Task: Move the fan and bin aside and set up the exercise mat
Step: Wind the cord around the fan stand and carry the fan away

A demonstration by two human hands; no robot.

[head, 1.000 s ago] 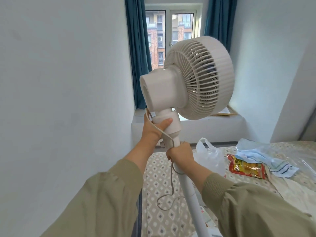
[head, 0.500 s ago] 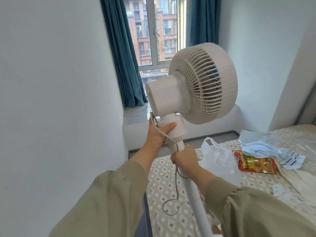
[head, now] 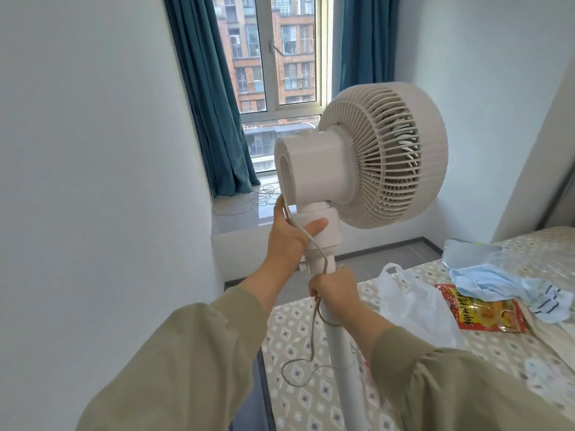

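Fan pole near-upright, grille facing right; left hand grips neck, right hand grips pole.

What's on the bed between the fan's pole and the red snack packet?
A crumpled white plastic bag lies between the pole and the snack packet, seen in the head view.

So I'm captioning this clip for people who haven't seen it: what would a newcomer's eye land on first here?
The big white stand fan fills the centre: the left hand grips its neck under the head and the right hand grips its white pole just below. Behind, teal curtains frame a window onto brick buildings; at right, a red snack packet lies on the patterned bed cover.
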